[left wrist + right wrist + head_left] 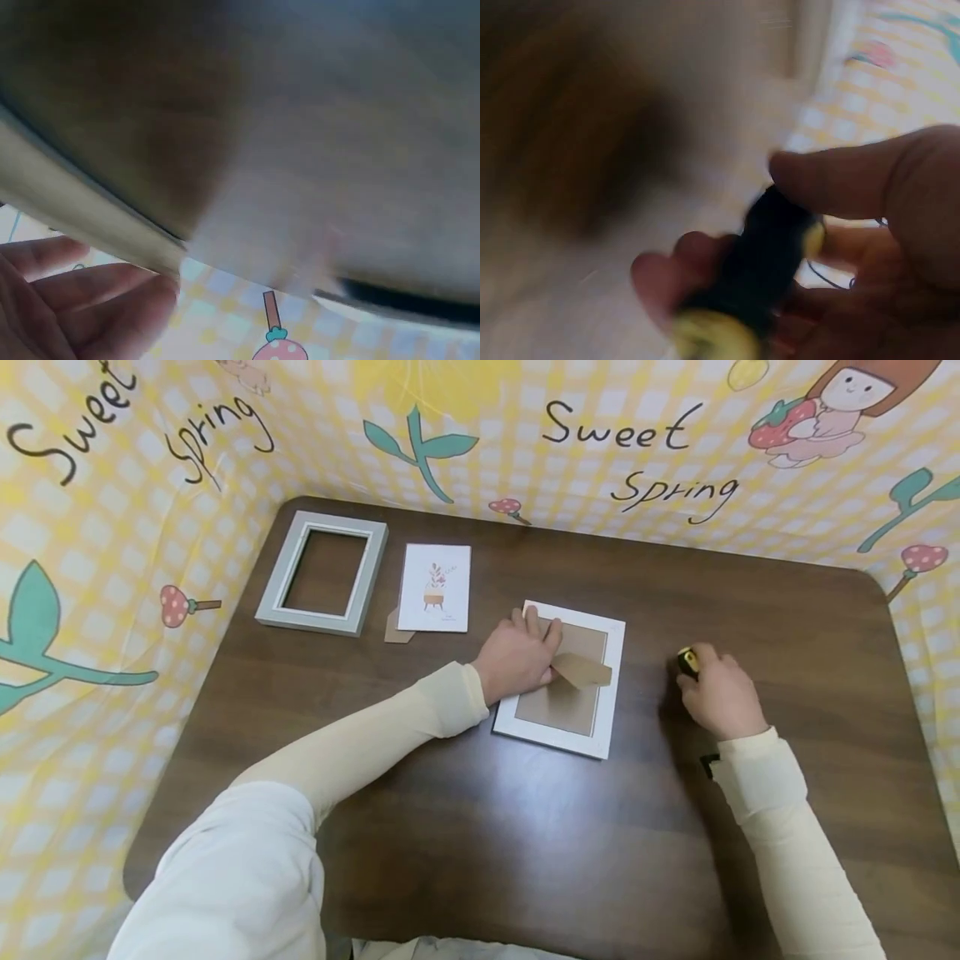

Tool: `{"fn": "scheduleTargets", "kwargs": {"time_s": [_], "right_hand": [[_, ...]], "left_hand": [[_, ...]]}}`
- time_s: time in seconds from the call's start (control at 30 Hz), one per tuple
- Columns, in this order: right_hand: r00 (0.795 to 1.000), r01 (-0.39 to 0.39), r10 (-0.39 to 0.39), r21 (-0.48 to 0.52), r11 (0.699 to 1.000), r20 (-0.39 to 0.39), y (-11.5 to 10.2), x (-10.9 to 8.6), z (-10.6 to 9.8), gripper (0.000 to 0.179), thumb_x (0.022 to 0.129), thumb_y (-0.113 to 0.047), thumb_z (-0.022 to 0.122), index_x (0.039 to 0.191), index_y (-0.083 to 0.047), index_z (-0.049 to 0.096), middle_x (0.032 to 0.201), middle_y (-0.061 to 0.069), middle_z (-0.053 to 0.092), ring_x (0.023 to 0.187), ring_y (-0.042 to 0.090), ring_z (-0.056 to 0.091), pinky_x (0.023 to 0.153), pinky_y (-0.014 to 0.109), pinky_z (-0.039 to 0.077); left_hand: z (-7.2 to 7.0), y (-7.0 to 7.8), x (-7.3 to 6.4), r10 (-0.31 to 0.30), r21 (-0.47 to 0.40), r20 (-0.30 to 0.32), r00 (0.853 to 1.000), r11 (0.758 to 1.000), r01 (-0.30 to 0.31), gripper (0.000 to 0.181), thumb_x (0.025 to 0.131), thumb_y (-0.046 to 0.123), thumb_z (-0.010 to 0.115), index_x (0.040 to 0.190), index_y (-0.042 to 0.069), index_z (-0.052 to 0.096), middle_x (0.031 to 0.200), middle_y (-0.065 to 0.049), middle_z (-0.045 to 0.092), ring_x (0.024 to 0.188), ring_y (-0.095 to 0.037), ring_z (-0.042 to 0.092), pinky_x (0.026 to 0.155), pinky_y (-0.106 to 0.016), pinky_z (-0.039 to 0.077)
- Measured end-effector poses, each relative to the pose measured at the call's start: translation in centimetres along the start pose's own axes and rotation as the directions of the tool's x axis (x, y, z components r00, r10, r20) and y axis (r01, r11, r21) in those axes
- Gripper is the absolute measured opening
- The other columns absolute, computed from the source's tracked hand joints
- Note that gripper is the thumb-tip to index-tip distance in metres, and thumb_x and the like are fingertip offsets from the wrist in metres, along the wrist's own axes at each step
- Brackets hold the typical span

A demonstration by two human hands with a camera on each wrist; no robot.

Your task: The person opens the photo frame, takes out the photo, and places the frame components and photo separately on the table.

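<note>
A white picture frame (609,693) lies back side up on the table in the head view, with a brown backing board (558,714) inside it. From the backing rises a brown stand flap (585,672). My left hand (517,656) rests on the frame's left side, its fingers over the border and the backing. To the frame's right, my right hand (723,693) holds a short dark cylinder with yellow ends (757,262) between thumb and fingers. The cylinder's exact kind is unclear because of blur. The left wrist view is blurred, but fingers (112,300) show beside a pale edge.
A pale grey-green frame (371,568) with an open middle lies at the table's far left. Beside it, a white card with a potted plant picture (453,585) partly covers a brown piece (400,631). Checked yellow cloth (465,468) encloses the brown table (450,827).
</note>
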State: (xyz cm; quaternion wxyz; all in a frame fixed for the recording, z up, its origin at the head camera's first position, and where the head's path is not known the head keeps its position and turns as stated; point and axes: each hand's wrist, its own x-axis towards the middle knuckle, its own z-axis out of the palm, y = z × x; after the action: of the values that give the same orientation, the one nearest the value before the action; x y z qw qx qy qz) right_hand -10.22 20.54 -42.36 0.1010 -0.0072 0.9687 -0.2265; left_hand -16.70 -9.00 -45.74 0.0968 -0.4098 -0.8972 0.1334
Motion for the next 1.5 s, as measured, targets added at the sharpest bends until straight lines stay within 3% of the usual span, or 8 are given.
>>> {"fn": "scheduleTargets", "kwargs": {"time_s": [0.7, 0.8, 0.87, 0.93, 1.03, 1.17, 1.37, 1.5], "right_hand": [[0.996, -0.030, 0.023, -0.080, 0.996, -0.088, 0.8, -1.8, 2.4, 0.054, 0.097, -0.018, 0.064, 0.140, 0.008, 0.043, 0.111, 0.043, 0.051, 0.094, 0.061, 0.053, 0.071, 0.069, 0.044], [0.969, 0.013, -0.006, 0.030, 0.999, -0.245, -0.9, -2.2, 2.1, 0.044, 0.098, -0.019, 0.064, 0.133, 0.007, 0.054, 0.111, 0.036, 0.056, 0.095, 0.052, 0.056, 0.074, 0.062, 0.046], [0.959, 0.095, -0.025, 0.238, 0.967, -0.281, -2.6, -2.6, 1.9, 0.038, 0.101, -0.021, 0.061, 0.127, 0.006, 0.060, 0.106, 0.031, 0.061, 0.091, 0.044, 0.061, 0.074, 0.052, 0.052], [0.976, 0.174, -0.071, 0.530, 0.830, -0.208, -4.6, -3.0, 1.8, 0.040, 0.105, -0.026, 0.055, 0.127, 0.006, 0.061, 0.101, 0.026, 0.066, 0.086, 0.034, 0.066, 0.071, 0.041, 0.056], [0.982, 0.061, -0.189, 0.896, 0.440, 0.026, -7.0, -3.5, 2.1, 0.045, 0.109, -0.036, 0.045, 0.133, 0.001, 0.055, 0.099, 0.021, 0.069, 0.083, 0.029, 0.071, 0.066, 0.037, 0.059], [0.943, -0.151, -0.304, 0.988, -0.028, 0.136, -8.8, -3.4, 3.4, 0.033, 0.111, -0.034, 0.040, 0.131, -0.015, 0.056, 0.103, 0.010, 0.070, 0.087, 0.023, 0.069, 0.071, 0.037, 0.058], [0.992, -0.010, -0.119, 0.911, -0.412, -0.043, -8.4, -2.7, 3.7, 0.024, 0.111, -0.018, 0.040, 0.112, -0.007, 0.061, 0.102, 0.008, 0.070, 0.089, 0.019, 0.067, 0.074, 0.029, 0.055], [0.990, 0.137, 0.101, 0.874, -0.466, -0.101, -6.7, -1.9, 2.1, 0.015, 0.109, -0.014, 0.044, 0.108, -0.003, 0.055, 0.099, 0.010, 0.067, 0.088, 0.021, 0.066, 0.074, 0.030, 0.054]], "left_hand": [[-2.2, -0.1, -2.1, 0.002, -0.299, -0.267, 0.964, 0.950, -0.085, 0.031, 0.092, 0.026, 0.072, 0.116, 0.008, 0.072, 0.119, -0.010, 0.071, 0.115, -0.024, 0.065, 0.086, -0.036, 0.055], [-3.6, -0.4, -2.1, -0.158, -0.494, -0.289, 0.944, 0.870, -0.005, 0.026, 0.096, 0.026, 0.067, 0.113, 0.008, 0.073, 0.108, -0.007, 0.074, 0.097, -0.019, 0.070, 0.076, -0.032, 0.057], [-4.8, -0.1, -1.8, -0.291, -0.700, -0.281, 0.914, 0.714, 0.012, 0.025, 0.098, 0.023, 0.064, 0.115, 0.007, 0.074, 0.105, -0.005, 0.074, 0.093, -0.015, 0.068, 0.074, -0.030, 0.055], [-6.0, 0.6, -1.4, -0.392, -0.878, -0.256, 0.884, 0.477, -0.042, 0.025, 0.101, 0.018, 0.061, 0.117, 0.004, 0.073, 0.106, -0.005, 0.073, 0.093, -0.013, 0.066, 0.076, -0.028, 0.052], [-7.2, 2.3, -0.8, -0.432, -0.976, -0.211, 0.877, 0.146, -0.163, 0.031, 0.104, 0.013, 0.057, 0.130, -0.002, 0.065, 0.124, -0.011, 0.068, 0.114, -0.012, 0.061, 0.096, -0.026, 0.046], [-7.4, 4.2, -0.8, -0.374, -0.985, -0.135, 0.917, -0.048, -0.165, 0.033, 0.108, 0.011, 0.048, 0.134, -0.005, 0.061, 0.129, -0.014, 0.065, 0.119, -0.010, 0.058, 0.104, -0.024, 0.040], [-7.2, 4.5, -1.7, -0.186, -0.997, -0.080, 0.979, 0.013, -0.079, 0.049, 0.103, 0.007, 0.053, 0.151, -0.001, 0.043, 0.141, -0.012, 0.058, 0.125, -0.005, 0.052, 0.105, -0.022, 0.038], [-7.6, 4.6, -2.2, 0.072, -0.947, -0.090, 0.993, 0.301, -0.108, 0.063, 0.099, 0.013, 0.059, 0.156, 0.004, 0.033, 0.152, -0.009, 0.046, 0.129, -0.010, 0.048, 0.107, -0.025, 0.036]]}}
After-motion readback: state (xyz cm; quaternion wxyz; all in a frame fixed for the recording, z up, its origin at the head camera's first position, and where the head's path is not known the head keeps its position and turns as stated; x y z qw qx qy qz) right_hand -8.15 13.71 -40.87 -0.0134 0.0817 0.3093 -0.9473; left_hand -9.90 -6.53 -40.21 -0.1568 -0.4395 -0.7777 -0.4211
